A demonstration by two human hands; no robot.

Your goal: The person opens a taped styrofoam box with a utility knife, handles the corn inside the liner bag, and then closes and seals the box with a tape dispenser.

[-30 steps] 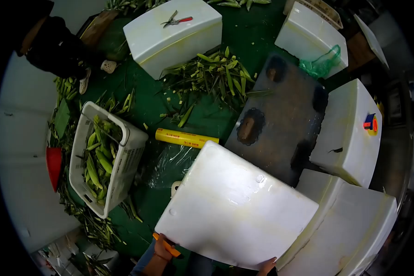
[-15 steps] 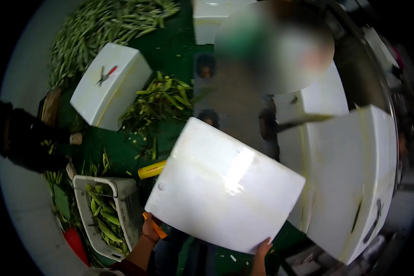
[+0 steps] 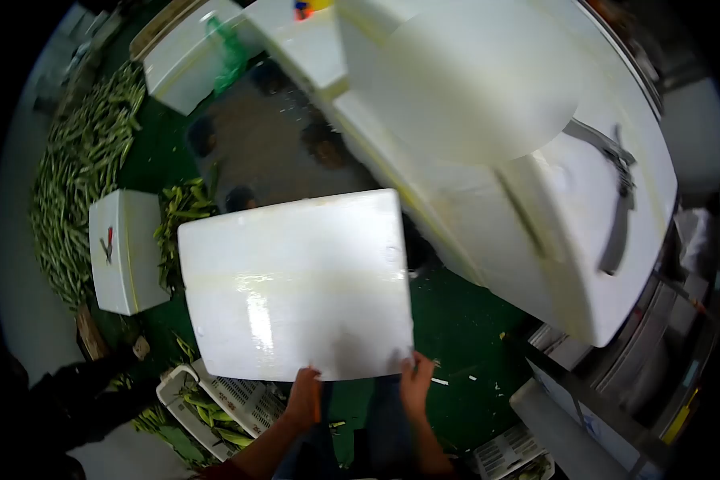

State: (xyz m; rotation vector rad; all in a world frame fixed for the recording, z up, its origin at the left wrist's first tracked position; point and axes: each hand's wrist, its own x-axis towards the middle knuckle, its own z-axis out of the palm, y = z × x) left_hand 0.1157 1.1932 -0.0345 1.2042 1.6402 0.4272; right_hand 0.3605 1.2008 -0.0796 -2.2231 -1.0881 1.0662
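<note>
Green floor (image 3: 464,328) — white, seemingly foam slab (image 3: 296,288)

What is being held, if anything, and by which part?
White foam, at its near edge, by left hand and right hand; the left also holds something orange.

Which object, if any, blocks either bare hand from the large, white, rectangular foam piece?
Nothing visible does: the left hand and right hand both meet the near edge of the large, white, rectangular foam piece directly. A slim orange object shows beside the left hand, below that edge, blocking neither.
</note>
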